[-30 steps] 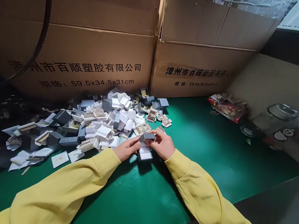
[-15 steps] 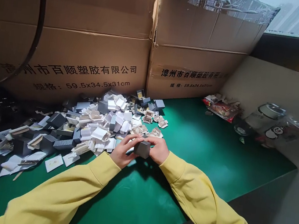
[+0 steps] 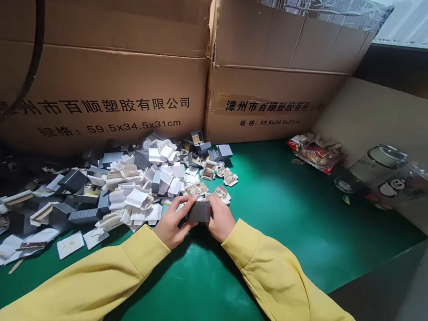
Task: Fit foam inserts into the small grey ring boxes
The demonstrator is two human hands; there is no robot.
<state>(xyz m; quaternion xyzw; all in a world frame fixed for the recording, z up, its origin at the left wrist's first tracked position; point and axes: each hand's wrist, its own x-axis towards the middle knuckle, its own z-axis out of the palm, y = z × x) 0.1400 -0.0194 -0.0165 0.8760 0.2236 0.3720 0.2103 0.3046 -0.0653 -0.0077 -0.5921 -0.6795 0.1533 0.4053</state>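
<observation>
A small dark grey box (image 3: pixel 199 211) is held between my two hands, above the green tabletop. My left hand (image 3: pixel 174 222) grips its left side, thumb and fingers closed about it. On the opposite side, my right hand (image 3: pixel 222 218) has its fingers pressed against the box; some fingertips are hidden behind it. Just beyond my hands lies a heap of white folded card pieces (image 3: pixel 139 198), mixed with more small dark boxes (image 3: pixel 73 181). Brownish folded card inserts (image 3: pixel 227 176) lie at the heap's right edge.
Two large cardboard cartons (image 3: pixel 130 79) stand along the back of the green table (image 3: pixel 270 211). At the right are a red snack packet (image 3: pixel 316 152), a clear jar (image 3: pixel 374 167) and a plastic cup with a red straw (image 3: pixel 409 188). A black cable (image 3: pixel 36 34) hangs at left.
The dark grey box has turned a little in my hands, showing a wider face. My view has shifted slightly, so the heap and cartons sit further left. Both hands keep hold.
</observation>
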